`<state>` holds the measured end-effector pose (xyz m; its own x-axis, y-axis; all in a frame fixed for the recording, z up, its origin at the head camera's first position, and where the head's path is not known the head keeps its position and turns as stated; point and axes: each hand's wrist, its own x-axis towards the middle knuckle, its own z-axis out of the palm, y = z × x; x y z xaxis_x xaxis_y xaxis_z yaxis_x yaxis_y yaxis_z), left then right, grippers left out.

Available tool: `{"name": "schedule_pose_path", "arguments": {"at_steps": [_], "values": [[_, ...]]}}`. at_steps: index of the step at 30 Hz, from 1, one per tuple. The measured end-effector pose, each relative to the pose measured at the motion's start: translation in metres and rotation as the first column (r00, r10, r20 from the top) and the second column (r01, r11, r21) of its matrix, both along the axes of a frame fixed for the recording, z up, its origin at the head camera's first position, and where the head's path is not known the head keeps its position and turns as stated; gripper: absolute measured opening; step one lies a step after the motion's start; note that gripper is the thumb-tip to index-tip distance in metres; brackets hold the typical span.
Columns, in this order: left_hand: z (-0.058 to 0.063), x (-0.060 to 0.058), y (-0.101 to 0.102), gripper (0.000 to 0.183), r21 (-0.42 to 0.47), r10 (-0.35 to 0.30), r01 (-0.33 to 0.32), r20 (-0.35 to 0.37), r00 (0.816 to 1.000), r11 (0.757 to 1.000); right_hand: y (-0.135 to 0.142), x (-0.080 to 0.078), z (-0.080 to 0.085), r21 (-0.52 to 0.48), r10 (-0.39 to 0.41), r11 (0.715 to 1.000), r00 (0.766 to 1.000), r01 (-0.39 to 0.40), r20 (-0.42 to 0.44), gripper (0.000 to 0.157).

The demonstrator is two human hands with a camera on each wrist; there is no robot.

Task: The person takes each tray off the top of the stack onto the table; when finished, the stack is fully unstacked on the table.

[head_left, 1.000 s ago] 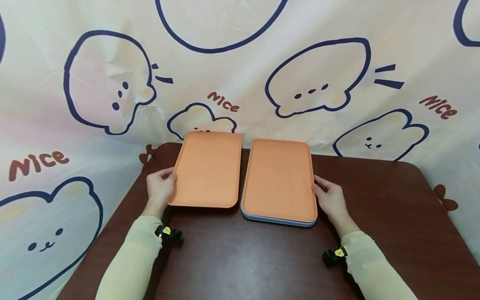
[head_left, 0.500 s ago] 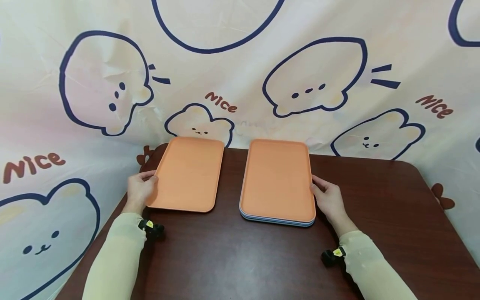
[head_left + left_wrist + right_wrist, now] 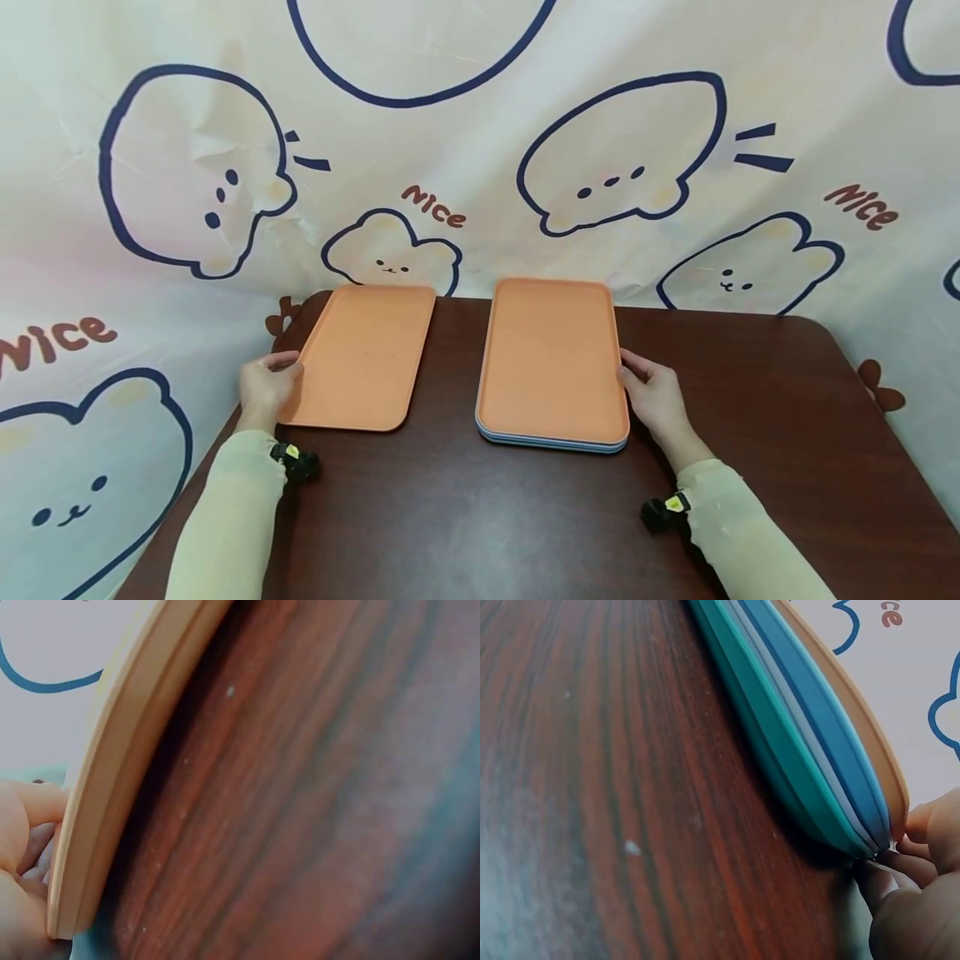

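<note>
My left hand holds a flat orange tray by its left edge, at the table's left side. In the left wrist view the tray's rim is between thumb and fingers, low over the wood; whether it touches the table I cannot tell. To the right lies a stack of trays with an orange one on top. From the side, the right wrist view shows blue, pale grey and teal trays beneath it. My right hand grips the right edge of this stack, its fingertips partly hidden.
The dark brown wooden table has rounded far corners. Behind it hangs a pale cloth with cartoon outlines, close to the far edges of both trays. A strip of bare table separates the single tray from the stack.
My left hand has carried the single orange tray left, away from the stack, and lowered it towards the table. The right hand and the stack have stayed in place.
</note>
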<state>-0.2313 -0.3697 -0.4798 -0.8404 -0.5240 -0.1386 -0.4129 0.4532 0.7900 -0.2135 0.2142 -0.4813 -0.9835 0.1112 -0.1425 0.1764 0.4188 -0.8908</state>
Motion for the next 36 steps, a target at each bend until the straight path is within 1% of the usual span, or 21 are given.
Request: {"name": "schedule_pose_path", "arguments": {"at_steps": [6, 8, 10, 12, 14, 17, 19, 21, 22, 24, 27, 31, 36], "values": [[-0.002, -0.003, 0.000, 0.037, -0.036, 0.001, -0.003, -0.029, 1.000, 0.999, 0.001, 0.001, 0.002, -0.002, 0.001, 1.000, 1.000, -0.001, -0.002, 0.049], [-0.001, -0.003, -0.001, 0.038, -0.048, -0.004, 0.003, -0.024, 1.000, 0.999, 0.000, 0.001, 0.002, -0.005, -0.004, 1.000, 1.000, 0.004, -0.003, 0.048], [0.002, -0.001, -0.002, 0.040, -0.040, -0.007, 0.007, -0.012, 1.000, 0.999, -0.001, 0.001, 0.001, -0.007, -0.008, 1.000, 1.000, 0.008, -0.006, 0.048], [0.007, 0.000, -0.003, 0.044, -0.008, 0.010, -0.010, -0.006, 1.000, 1.000, -0.001, 0.002, 0.001, -0.011, -0.010, 1.000, 1.000, 0.010, -0.002, 0.048], [0.014, 0.002, -0.002, 0.045, 0.034, 0.044, -0.043, -0.017, 0.999, 0.998, -0.002, 0.002, 0.001, -0.015, -0.008, 1.000, 1.000, 0.008, 0.001, 0.048], [0.023, 0.003, 0.004, 0.046, 0.096, 0.099, -0.092, -0.062, 0.993, 0.991, -0.001, 0.002, 0.001, -0.018, -0.008, 1.000, 1.000, 0.008, 0.001, 0.048], [0.028, 0.004, 0.011, 0.046, 0.125, 0.103, -0.090, -0.098, 0.990, 0.988, 0.000, 0.001, 0.001, -0.020, -0.011, 1.000, 1.000, 0.011, 0.001, 0.049], [0.031, 0.005, 0.019, 0.047, 0.150, 0.085, -0.066, -0.120, 0.989, 0.986, 0.000, 0.000, 0.001, -0.021, -0.016, 1.000, 1.000, 0.016, 0.000, 0.049], [0.032, 0.005, 0.023, 0.047, 0.156, 0.066, -0.046, -0.126, 0.990, 0.987, 0.000, 0.000, 0.002, -0.023, -0.018, 1.000, 1.000, 0.018, -0.002, 0.049], [0.032, 0.006, 0.034, 0.047, 0.151, 0.019, 0.002, -0.139, 0.990, 0.989, 0.000, -0.001, 0.003, -0.024, -0.024, 0.999, 1.000, 0.024, -0.005, 0.049], [0.030, 0.009, 0.049, 0.047, 0.128, -0.056, 0.073, -0.131, 0.990, 0.989, -0.001, 0.000, 0.004, -0.023, -0.027, 0.999, 1.000, 0.027, -0.004, 0.049], [0.028, 0.012, 0.067, 0.046, 0.119, -0.143, 0.162, -0.151, 0.978, 0.980, -0.002, 0.001, 0.005, -0.030, -0.036, 0.999, 0.999, 0.036, -0.001, 0.049], [0.030, 0.013, 0.084, 0.045, 0.122, -0.209, 0.234, -0.189, 0.959, 0.964, -0.002, 0.001, 0.008, -0.041, -0.046, 0.998, 0.999, 0.046, -0.009, 0.049]]}}
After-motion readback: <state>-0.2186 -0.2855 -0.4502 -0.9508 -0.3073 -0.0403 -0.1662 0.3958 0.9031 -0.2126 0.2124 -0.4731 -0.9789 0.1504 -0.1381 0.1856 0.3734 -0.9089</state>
